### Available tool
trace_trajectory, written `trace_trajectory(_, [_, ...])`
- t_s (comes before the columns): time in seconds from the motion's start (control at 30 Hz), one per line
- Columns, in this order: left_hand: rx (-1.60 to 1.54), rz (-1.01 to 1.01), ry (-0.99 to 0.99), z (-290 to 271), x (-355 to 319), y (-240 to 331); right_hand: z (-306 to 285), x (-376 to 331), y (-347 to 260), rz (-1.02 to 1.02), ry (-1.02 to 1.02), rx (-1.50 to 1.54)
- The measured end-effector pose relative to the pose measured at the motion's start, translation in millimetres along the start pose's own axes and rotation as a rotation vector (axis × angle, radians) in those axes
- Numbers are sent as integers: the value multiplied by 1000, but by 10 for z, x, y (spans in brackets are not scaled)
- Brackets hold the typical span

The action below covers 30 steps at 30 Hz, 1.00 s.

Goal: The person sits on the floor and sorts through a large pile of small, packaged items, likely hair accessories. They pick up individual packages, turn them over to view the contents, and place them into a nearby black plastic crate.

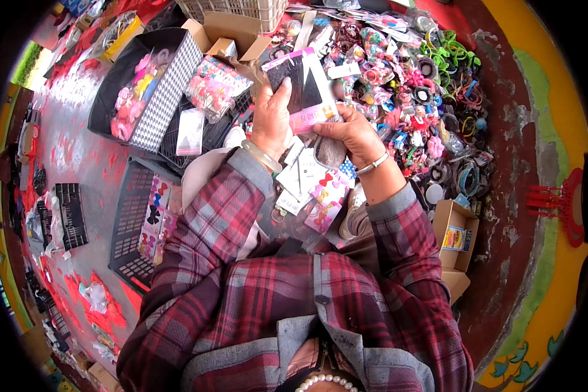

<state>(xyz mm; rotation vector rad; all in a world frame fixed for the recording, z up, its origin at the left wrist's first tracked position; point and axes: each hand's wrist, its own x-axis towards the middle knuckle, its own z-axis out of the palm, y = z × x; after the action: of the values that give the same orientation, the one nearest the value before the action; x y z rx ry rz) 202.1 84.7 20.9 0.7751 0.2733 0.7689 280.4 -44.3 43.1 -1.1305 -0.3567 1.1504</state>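
My left hand [272,117] grips the left side of a pink-and-white packaged card [317,85] with dark contents, its thumb lying across the front. At the card's lower right corner, my right hand [354,136] pinches the pink end between thumb and fingers. A dark grey, fuzzy-looking oval piece [331,150] hangs just below my right hand; whether that hand holds it I cannot tell. Under both hands lie white cards [298,173] and a card of coloured bows [328,196], near my legs.
A big heap of hair ties and small accessories [411,98] spreads ahead and right. To the left stand a houndstooth-sided box [166,91], a bag of colourful pieces [217,88] and a dark plastic basket [127,215]. An open cardboard box [462,225] lies at right.
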Motion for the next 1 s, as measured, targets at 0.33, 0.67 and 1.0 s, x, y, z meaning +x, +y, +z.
trace_trajectory(0.33, [-255,-361,-233,111,-178,-171,134,-21,59,-941,578,-1861])
trace_trajectory(0.67, [-543,-419,-138,107,-92,111,264,-90,110,-1004,349,-1796])
trace_trajectory(1.0, [-456,-470,-137,-21,-28,-10,-118,43,30,-846,479,-1911])
